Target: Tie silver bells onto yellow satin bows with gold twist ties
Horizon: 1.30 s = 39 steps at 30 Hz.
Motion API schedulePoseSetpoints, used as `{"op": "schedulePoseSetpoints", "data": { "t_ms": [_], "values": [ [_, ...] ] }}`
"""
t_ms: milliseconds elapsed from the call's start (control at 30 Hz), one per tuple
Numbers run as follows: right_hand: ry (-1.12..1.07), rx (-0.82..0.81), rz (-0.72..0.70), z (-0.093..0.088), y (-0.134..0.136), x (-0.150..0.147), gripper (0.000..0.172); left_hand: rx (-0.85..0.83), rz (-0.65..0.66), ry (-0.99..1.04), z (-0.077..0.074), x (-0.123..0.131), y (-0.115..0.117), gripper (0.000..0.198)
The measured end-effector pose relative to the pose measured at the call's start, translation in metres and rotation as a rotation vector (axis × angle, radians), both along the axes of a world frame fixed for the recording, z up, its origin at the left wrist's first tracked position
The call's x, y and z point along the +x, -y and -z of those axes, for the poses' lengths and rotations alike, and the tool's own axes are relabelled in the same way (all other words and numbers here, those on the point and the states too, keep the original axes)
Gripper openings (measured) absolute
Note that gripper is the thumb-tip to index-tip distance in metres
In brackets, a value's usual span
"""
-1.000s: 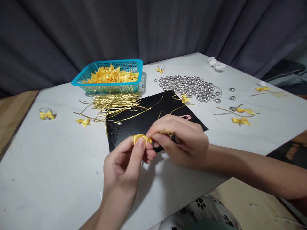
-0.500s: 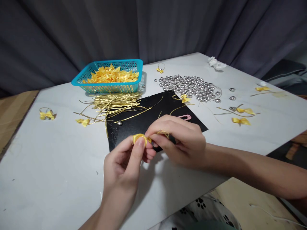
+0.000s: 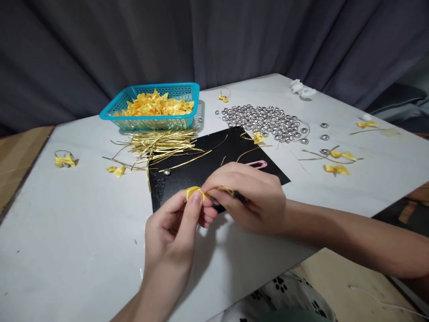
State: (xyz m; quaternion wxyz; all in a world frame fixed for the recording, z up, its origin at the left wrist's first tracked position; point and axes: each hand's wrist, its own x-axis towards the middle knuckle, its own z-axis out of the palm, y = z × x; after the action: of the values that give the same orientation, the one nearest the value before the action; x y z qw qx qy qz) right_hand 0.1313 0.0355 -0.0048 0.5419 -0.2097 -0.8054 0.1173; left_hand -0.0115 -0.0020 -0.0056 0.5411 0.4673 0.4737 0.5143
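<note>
Between thumb and fingers, my left hand [image 3: 179, 223] pinches a small yellow ribbon bow [image 3: 193, 193] over the near edge of the black sheet [image 3: 181, 179]. My right hand [image 3: 250, 197] is closed beside it, its thumb and forefinger at the bow's right side. A thin gold tie [image 3: 226, 188] sticks out by the right fingers, which appear to grip it near the bow. My right fingertips partly hide the bow's right loop and the point where tie and ribbon meet.
A blue basket [image 3: 150, 118] of yellow bows stands at the back left, gold ties [image 3: 161, 142] before it. Silver beads [image 3: 264, 121] are heaped behind the sheet. A pink clip [image 3: 258, 164] lies past my right hand. Finished-looking bow loops [image 3: 65, 161] and loose bows [image 3: 337, 170] lie around.
Both hands stay almost in place at the bow. The right fingers have shifted very slightly, and the gold tie beside them sits a little lower and further left.
</note>
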Motion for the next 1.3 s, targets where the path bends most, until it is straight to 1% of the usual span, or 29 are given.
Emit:
{"op": "schedulePoseSetpoints", "data": {
  "t_ms": [200, 400, 500, 667, 733, 833, 867, 933, 1000, 1033, 1067, 1100, 1133, 1167, 1200, 1233, 1267, 1300],
  "values": [
    [0.024, 0.009, 0.014, 0.002, -0.001, 0.001, 0.015, -0.005, -0.007, 0.006, -0.002, 0.002, 0.000, 0.020],
    [0.029, 0.008, 0.008, 0.004, -0.002, 0.001, 0.018, 0.001, -0.017, -0.030, -0.003, 0.002, 0.000, 0.022],
    [0.037, 0.030, 0.027, 0.003, -0.001, 0.001, 0.017, 0.007, -0.030, -0.102, -0.005, 0.002, 0.001, 0.022],
    [0.033, 0.041, 0.128, -0.004, 0.002, 0.004, 0.016, 0.068, -0.082, -0.254, -0.012, 0.002, 0.003, 0.019],
    [0.092, 0.052, 0.124, -0.007, 0.002, 0.006, 0.015, 0.096, -0.132, -0.304, -0.014, 0.002, 0.004, 0.017],
    [0.328, 0.020, 0.099, -0.009, 0.003, 0.007, 0.020, 0.137, -0.193, -0.362, -0.012, 0.006, 0.007, 0.015],
    [0.393, 0.018, 0.124, -0.008, 0.003, 0.007, 0.021, 0.154, -0.212, -0.376, -0.011, 0.008, 0.008, 0.014],
    [0.457, 0.046, 0.228, -0.005, 0.006, 0.007, 0.021, 0.226, -0.259, -0.403, -0.009, 0.009, 0.008, 0.013],
    [0.421, 0.098, 0.330, 0.000, 0.008, 0.005, 0.020, 0.332, -0.325, -0.436, -0.007, 0.005, 0.006, 0.013],
    [0.395, 0.123, 0.346, 0.002, 0.009, 0.005, 0.018, 0.371, -0.322, -0.462, -0.007, 0.000, 0.004, 0.013],
    [0.381, 0.141, 0.328, 0.004, 0.010, 0.004, 0.017, 0.409, -0.309, -0.496, -0.007, -0.007, 0.001, 0.015],
    [0.373, 0.151, 0.296, 0.005, 0.010, 0.004, 0.016, 0.395, -0.218, -0.536, -0.007, -0.014, -0.001, 0.015],
    [0.367, 0.153, 0.261, 0.005, 0.011, 0.004, 0.015, 0.373, -0.053, -0.605, -0.008, -0.021, -0.003, 0.017],
    [0.366, 0.143, 0.229, 0.005, 0.011, 0.004, 0.016, 0.402, 0.078, -0.679, -0.008, -0.028, -0.004, 0.021],
    [0.371, 0.120, 0.203, 0.005, 0.011, 0.004, 0.017, 0.440, 0.132, -0.747, -0.007, -0.032, -0.004, 0.030],
    [0.373, 0.090, 0.186, 0.006, 0.011, 0.004, 0.017, 0.544, 0.087, -0.768, -0.006, -0.035, -0.002, 0.035],
    [0.367, 0.060, 0.180, 0.006, 0.011, 0.004, 0.018, 0.621, -0.040, -0.784, -0.004, -0.035, 0.001, 0.039],
    [0.347, 0.032, 0.182, 0.007, 0.012, 0.003, 0.018, 0.707, -0.093, -0.798, -0.002, -0.034, 0.005, 0.043]
  ]
}}
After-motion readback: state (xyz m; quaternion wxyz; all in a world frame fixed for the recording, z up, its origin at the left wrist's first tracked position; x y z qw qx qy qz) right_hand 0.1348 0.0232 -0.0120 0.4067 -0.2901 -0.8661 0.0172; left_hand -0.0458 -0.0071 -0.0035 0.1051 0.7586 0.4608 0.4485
